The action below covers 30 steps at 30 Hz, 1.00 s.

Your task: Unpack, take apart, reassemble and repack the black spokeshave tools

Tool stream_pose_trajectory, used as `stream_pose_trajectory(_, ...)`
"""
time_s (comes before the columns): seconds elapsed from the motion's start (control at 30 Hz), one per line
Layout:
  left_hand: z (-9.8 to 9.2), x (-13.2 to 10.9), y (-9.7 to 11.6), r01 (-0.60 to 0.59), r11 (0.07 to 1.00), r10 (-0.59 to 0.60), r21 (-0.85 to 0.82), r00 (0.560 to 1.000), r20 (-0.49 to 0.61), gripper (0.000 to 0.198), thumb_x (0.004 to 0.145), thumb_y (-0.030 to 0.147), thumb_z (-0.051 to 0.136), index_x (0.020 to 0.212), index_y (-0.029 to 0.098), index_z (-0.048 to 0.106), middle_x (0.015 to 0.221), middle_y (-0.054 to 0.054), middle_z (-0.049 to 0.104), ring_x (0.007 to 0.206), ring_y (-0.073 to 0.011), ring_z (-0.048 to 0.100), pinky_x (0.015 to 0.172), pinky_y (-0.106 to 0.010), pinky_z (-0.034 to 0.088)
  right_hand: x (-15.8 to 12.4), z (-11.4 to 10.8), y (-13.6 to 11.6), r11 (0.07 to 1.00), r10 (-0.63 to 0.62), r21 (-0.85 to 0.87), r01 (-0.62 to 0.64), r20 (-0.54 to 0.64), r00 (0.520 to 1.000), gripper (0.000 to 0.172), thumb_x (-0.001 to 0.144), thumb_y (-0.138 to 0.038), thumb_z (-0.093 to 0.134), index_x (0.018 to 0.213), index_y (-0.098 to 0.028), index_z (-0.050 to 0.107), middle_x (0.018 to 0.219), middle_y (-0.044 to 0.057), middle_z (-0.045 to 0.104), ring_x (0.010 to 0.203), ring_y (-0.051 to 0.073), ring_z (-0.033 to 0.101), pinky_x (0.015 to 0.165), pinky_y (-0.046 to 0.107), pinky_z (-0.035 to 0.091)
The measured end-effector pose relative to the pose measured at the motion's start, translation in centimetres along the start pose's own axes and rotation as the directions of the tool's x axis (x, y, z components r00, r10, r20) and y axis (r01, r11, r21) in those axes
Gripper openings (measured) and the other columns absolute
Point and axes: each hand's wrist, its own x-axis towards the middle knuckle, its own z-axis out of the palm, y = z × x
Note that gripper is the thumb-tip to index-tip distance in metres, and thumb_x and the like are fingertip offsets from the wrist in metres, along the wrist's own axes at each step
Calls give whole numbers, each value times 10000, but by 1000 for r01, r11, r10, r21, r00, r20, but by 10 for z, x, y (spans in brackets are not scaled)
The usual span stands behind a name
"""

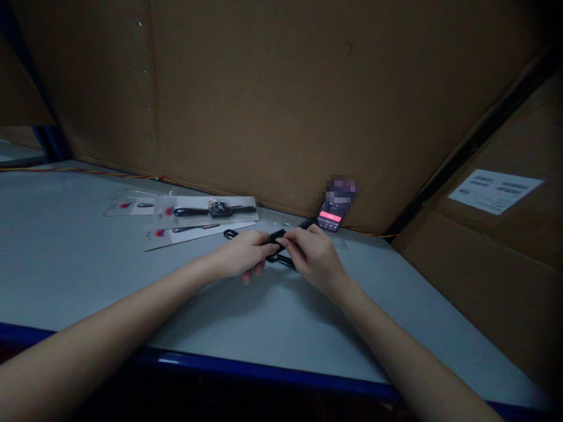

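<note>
Near the middle of the table I hold a black spokeshave, a metal tool with a handle on each side. My left hand is closed around its central part, and one handle end shows beyond the thumb. My right hand pinches at the top of the same central part with thumb and forefinger. Whether a small piece is between those fingertips is hidden. Behind the left hand lie carded blister packs; the top pack shows a similar black spokeshave, and a lower pack carries a slim dark tool.
A phone with a lit screen leans against the cardboard wall behind my right hand. A dark object lies near it. Red and yellow wires run along the table's back edge. A blue rail borders the front.
</note>
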Motion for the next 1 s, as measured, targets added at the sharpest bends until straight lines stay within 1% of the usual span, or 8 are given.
stream_pose_trajectory(0.13,1,0,1,2,1000,-2,-21,1000,-20,285,861,402,383,683,181,415,459,56,488,271,-75,437,260,-165,312,2,-1,-5,998,-24,-64,26,37,999,192,863,-227,424,693,-186,504,602,14,567,560,142,480,618,290,304)
stream_pose_trajectory(0.23,2,-1,1,-31,1000,31,-4,999,-33,253,857,374,382,700,181,430,455,58,487,269,-77,436,263,-166,313,3,-1,-13,997,42,-69,-40,35,998,195,855,-222,415,675,-192,483,574,4,547,539,141,454,605,288,288)
stream_pose_trajectory(0.33,3,-2,0,-69,997,71,23,994,-78,230,856,353,368,721,180,440,469,55,496,281,-80,450,272,-167,318,5,-2,-21,987,138,-87,-135,33,990,191,863,-231,402,691,-193,475,584,5,553,556,149,457,593,284,276)
stream_pose_trajectory(0.43,4,-2,0,-63,997,67,37,992,-110,210,849,327,359,718,180,431,475,53,496,282,-85,457,275,-176,332,7,-3,-28,972,171,-173,-160,54,984,209,878,-230,377,697,-187,473,597,9,565,561,154,464,593,291,260)
stream_pose_trajectory(0.57,4,0,-1,-35,999,39,41,993,-111,205,844,325,355,720,180,430,469,51,495,282,-93,465,275,-184,340,10,-5,-28,957,76,-288,-41,112,991,210,884,-216,365,723,-173,493,630,17,588,576,156,494,623,307,244)
stream_pose_trajectory(0.73,3,0,-1,21,995,-12,92,996,-93,224,848,337,362,713,175,440,492,40,517,289,-89,469,282,-182,333,10,-7,-19,954,12,-297,36,158,987,234,903,-287,384,742,-168,505,657,20,601,610,160,515,630,303,248)
stream_pose_trajectory(0.9,-3,-1,4,80,991,-82,105,997,8,271,848,398,387,717,170,451,494,37,513,291,-88,455,293,-193,328,7,-5,-13,943,-73,-302,138,216,974,211,900,-210,382,742,-166,514,686,33,591,638,172,501,629,299,255)
stream_pose_trajectory(1.0,-8,-1,7,141,983,-152,120,984,89,254,843,372,407,717,160,468,489,33,503,296,-87,447,300,-194,327,5,-4,-9,933,-148,-284,220,253,956,189,895,-183,389,767,-168,527,719,39,588,680,179,496,651,296,262)
